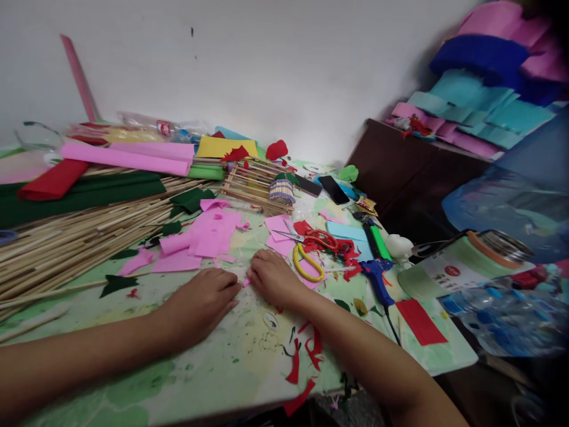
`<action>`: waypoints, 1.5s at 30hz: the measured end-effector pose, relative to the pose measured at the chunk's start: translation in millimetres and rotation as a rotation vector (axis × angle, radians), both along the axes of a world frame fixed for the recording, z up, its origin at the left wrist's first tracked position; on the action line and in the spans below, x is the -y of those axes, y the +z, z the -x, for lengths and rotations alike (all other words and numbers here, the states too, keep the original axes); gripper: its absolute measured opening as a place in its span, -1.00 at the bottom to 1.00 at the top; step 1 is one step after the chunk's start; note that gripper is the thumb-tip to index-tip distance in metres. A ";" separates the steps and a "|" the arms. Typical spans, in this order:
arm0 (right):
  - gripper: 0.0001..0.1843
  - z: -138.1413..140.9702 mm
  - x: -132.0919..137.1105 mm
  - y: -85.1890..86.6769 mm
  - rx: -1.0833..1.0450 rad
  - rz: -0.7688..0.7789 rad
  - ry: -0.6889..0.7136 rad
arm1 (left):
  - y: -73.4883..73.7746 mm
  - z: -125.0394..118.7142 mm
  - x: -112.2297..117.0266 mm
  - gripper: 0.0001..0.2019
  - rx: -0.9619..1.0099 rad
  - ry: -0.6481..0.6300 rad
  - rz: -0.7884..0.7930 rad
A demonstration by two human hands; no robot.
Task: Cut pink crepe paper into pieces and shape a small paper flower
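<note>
A small pink scrap (246, 283) of thin sheet material shows between my fingertips over the middle of the table. My left hand (202, 305) is closed at its left end, fingers pressed together. On the other side, my right hand (274, 277) pinches the scrap, its fingertips close to the left ones. The fingers hide most of it. Scissors (306, 238) with red and yellow handles lie open just beyond my right hand. Pink cut sheets (202, 236) are spread behind my left hand, and red scraps (313, 350) lie near the front edge.
A bundle of thin sticks (102, 228) covers the left side. On the right are a blue glue gun (377, 281) with its cord, a red rectangle (421, 321) and a tilted green flask (448, 267). A black phone (333, 190) lies farther back, near a stick frame (251, 184).
</note>
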State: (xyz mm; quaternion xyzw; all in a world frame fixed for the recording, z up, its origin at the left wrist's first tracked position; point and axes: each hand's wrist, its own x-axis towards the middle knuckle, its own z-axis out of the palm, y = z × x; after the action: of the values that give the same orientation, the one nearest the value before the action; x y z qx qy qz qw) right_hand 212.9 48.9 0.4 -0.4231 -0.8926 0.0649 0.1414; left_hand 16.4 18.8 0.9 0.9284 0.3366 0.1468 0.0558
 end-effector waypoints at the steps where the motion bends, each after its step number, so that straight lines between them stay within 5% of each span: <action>1: -0.77 0.0 0.1 0.2 -0.002 0.008 0.000 | 0.0 0.4 -0.1 -0.74 -0.026 -0.006 -0.006; 12: -0.79 -1.4 0.7 0.9 -0.044 0.047 0.002 | -7.0 -3.3 0.7 -0.70 -0.050 0.012 0.031; 31: -0.95 1.7 -3.1 -9.5 -0.092 0.045 -0.152 | 1.7 -6.9 -1.4 -0.75 -0.184 -0.018 0.010; 45: -0.79 -8.0 -4.9 -10.3 -0.322 0.092 -0.120 | -2.6 -18.5 -18.7 -0.74 0.027 0.110 -0.012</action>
State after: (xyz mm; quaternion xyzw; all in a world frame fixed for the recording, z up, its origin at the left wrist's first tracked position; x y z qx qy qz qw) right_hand 220.9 53.7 -9.9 -0.4660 -0.8276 0.1640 0.2665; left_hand 34.9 37.5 -1.7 0.9067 0.3856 0.1641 0.0466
